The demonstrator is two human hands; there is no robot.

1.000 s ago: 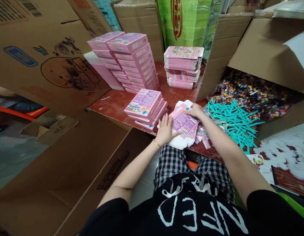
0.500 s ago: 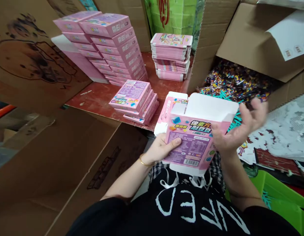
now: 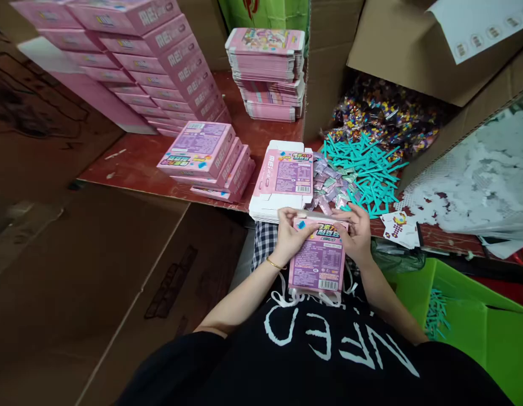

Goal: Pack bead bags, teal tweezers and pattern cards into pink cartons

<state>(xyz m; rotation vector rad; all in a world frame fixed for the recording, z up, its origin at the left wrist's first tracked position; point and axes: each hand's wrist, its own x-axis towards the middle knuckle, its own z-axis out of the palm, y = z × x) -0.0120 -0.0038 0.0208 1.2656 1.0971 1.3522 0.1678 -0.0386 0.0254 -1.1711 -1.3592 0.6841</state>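
Note:
Close to my chest I hold a pink and purple cardboard box (image 3: 316, 262), its printed back with the barcode facing up. My left hand (image 3: 293, 237) grips its far left corner, thumb lying on the printed panel. On the far right corner my right hand (image 3: 355, 234) is closed, its thumb also on the panel. Both sets of fingers are at the far end flap, partly hidden behind the box. Just beyond, a stack of flat unfolded boxes (image 3: 282, 172) lies at the table edge, beside small shiny sachets (image 3: 329, 180) and a heap of turquoise sticks (image 3: 367, 172).
Filled-out pink boxes (image 3: 172, 73) stand in a tall stack at the left, with a shorter stack (image 3: 202, 149) nearer. Flat boxes (image 3: 265, 73) are piled at the back. A carton (image 3: 397, 56) stands over bags of coloured beads (image 3: 384, 113). A green bin (image 3: 468, 332) is low right.
My right hand has come in from the open position at the right and closed on the box. The box's raised white end flap is now folded down. The view has shifted, uncovering the sachets.

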